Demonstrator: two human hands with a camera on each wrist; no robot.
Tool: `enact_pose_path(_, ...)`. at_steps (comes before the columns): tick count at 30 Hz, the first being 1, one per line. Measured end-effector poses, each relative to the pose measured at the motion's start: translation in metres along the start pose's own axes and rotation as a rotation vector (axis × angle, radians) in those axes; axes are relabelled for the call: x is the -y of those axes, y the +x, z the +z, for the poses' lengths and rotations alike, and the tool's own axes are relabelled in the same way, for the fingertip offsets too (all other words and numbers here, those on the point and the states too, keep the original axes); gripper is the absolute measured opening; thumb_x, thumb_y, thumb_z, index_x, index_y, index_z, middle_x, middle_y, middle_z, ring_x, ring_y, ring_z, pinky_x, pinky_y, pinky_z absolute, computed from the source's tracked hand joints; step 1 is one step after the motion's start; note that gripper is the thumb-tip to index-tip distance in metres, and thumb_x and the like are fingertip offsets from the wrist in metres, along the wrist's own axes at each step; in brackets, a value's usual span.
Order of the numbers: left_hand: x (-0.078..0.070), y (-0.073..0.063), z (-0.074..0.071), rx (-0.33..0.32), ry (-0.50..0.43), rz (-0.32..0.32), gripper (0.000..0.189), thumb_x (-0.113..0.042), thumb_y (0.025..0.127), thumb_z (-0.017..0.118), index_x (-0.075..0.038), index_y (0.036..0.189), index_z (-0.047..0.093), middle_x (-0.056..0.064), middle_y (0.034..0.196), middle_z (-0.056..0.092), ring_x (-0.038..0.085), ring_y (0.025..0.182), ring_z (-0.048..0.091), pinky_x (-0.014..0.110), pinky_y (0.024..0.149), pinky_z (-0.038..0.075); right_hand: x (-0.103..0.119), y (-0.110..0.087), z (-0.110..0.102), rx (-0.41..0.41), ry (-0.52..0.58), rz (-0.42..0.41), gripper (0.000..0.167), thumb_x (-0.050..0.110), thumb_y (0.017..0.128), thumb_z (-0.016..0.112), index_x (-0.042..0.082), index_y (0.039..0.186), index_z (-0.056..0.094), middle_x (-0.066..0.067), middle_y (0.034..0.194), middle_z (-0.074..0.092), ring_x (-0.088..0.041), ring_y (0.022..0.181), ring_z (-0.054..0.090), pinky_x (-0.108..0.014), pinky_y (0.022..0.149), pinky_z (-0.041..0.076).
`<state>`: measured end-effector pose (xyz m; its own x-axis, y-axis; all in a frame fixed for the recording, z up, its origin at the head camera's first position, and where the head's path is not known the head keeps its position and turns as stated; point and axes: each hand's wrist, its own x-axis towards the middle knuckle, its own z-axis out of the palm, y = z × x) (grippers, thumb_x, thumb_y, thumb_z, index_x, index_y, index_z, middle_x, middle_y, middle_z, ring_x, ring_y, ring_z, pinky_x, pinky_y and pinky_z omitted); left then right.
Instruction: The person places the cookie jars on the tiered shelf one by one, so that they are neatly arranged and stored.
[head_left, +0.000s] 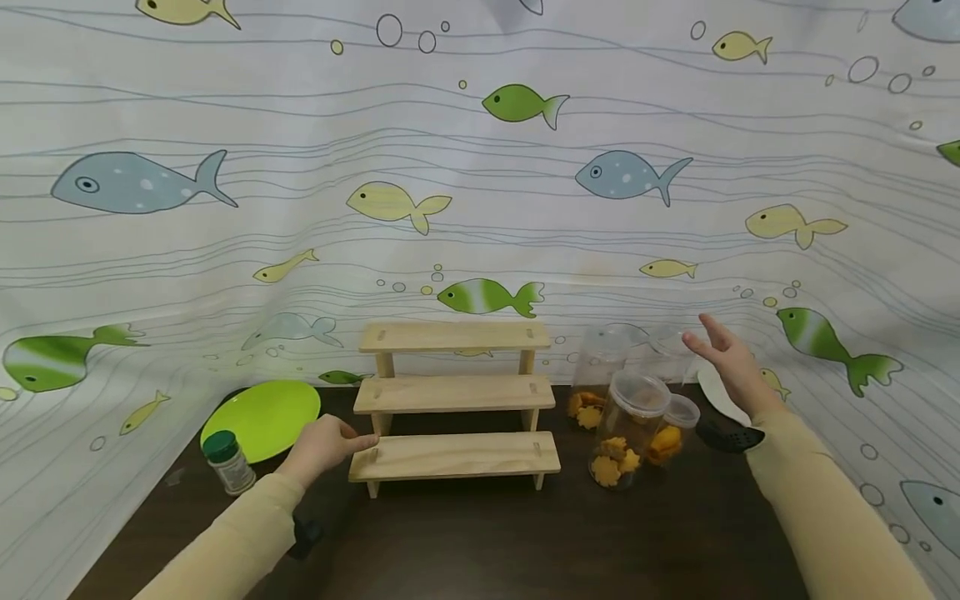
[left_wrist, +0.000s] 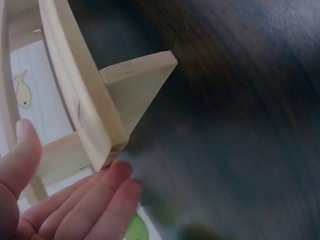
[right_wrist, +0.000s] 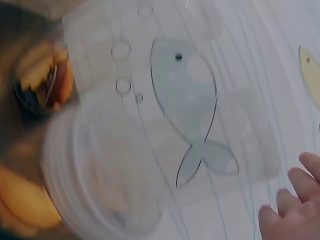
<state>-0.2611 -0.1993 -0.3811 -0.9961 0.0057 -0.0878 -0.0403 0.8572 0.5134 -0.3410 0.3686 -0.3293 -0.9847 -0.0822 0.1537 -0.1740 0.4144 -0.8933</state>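
Note:
A three-step wooden stand [head_left: 453, 454] is in the middle of the table. My left hand [head_left: 322, 450] is at the left end of its lowest step, with fingers nearly straight; in the left wrist view, the fingertips [left_wrist: 122, 172] meet or nearly meet the board's end [left_wrist: 95, 120]. My right hand [head_left: 731, 367] is raised, with spread fingers, behind and right of several clear plastic jars. The front jar [head_left: 637, 396] and a smaller lidded jar [head_left: 681, 412] hold orange-yellow pieces. Nothing is in the right hand, only partly visible in the right wrist view.
A lime-green plate [head_left: 292, 400] lies at the left, with a green-capped shaker bottle [head_left: 234, 471] in front. A white curved object [head_left: 720, 392] is partly hidden by the right wrist. Fish-patterned cloth [head_left: 480, 242] surrounds the dark table [head_left: 480, 542].

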Motion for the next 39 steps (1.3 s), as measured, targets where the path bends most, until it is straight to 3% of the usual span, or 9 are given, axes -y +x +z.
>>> enact_pose_path(4, 0.006, 0.004, 0.002, 0.034, -0.077, -0.057, 0.041, -0.028, 0.085, 0.071, 0.011, 0.094, 0.069, 0.018, 0.085, 0.069, 0.025, 0.069, 0.066, 0.039, 0.064, 0.057, -0.011, 0.007, -0.003, 0.052, -0.043, 0.032, 0.088, 0.036, 0.097, 0.054, 0.006, 0.15, -0.009, -0.015, 0.157, -0.011, -0.036, 0.143, -0.009, -0.06, 0.113, 0.003)
enact_pose_path(9, 0.011, 0.006, 0.008, 0.084, -0.28, -0.126, 0.04, -0.014, 0.084, 0.072, 0.02, 0.1, 0.06, 0.023, 0.086, 0.067, 0.031, 0.073, 0.07, 0.041, 0.065, 0.059, -0.023, 0.01, -0.003, 0.087, -0.088, 0.067, 0.09, 0.036, 0.095, 0.056, 0.007, 0.151, -0.009, -0.02, 0.156, -0.011, -0.045, 0.141, -0.005, -0.063, 0.111, 0.007)
enact_pose_path(13, 0.014, 0.005, 0.013, 0.108, -0.409, -0.176, 0.041, -0.007, 0.085, 0.07, 0.025, 0.105, 0.055, 0.023, 0.084, 0.067, 0.031, 0.074, 0.07, 0.041, 0.064, 0.059, -0.029, 0.011, 0.001, 0.098, -0.055, 0.08, 0.091, 0.034, 0.096, 0.057, 0.01, 0.15, -0.012, -0.02, 0.155, -0.015, -0.046, 0.14, -0.007, -0.064, 0.111, 0.005)
enact_pose_path(18, 0.013, 0.006, 0.014, 0.107, -0.426, -0.206, 0.038, -0.006, 0.086, 0.068, 0.024, 0.105, 0.056, 0.023, 0.083, 0.068, 0.03, 0.074, 0.07, 0.041, 0.065, 0.059, -0.026, 0.013, 0.005, 0.086, -0.021, 0.076, 0.093, 0.033, 0.095, 0.058, 0.013, 0.149, -0.016, -0.024, 0.154, -0.013, -0.046, 0.14, -0.005, -0.064, 0.111, 0.006)
enact_pose_path(26, 0.011, 0.009, 0.018, 0.115, -0.435, -0.212, 0.04, -0.007, 0.088, 0.067, 0.025, 0.108, 0.054, 0.023, 0.086, 0.067, 0.03, 0.077, 0.07, 0.041, 0.067, 0.059, -0.022, 0.012, 0.006, 0.022, -0.106, 0.09, 0.089, 0.041, 0.093, 0.059, 0.007, 0.152, 0.001, -0.031, 0.153, 0.006, -0.049, 0.139, 0.01, -0.064, 0.109, 0.016)
enact_pose_path(39, 0.011, 0.014, 0.017, 0.116, -0.416, -0.246, 0.039, -0.007, 0.086, 0.069, 0.024, 0.105, 0.054, 0.026, 0.089, 0.062, 0.031, 0.077, 0.07, 0.04, 0.068, 0.059, -0.019, 0.005, 0.011, -0.073, -0.092, 0.101, 0.089, 0.044, 0.091, 0.06, 0.006, 0.152, 0.008, -0.03, 0.153, 0.006, -0.049, 0.139, 0.009, -0.064, 0.108, 0.017)
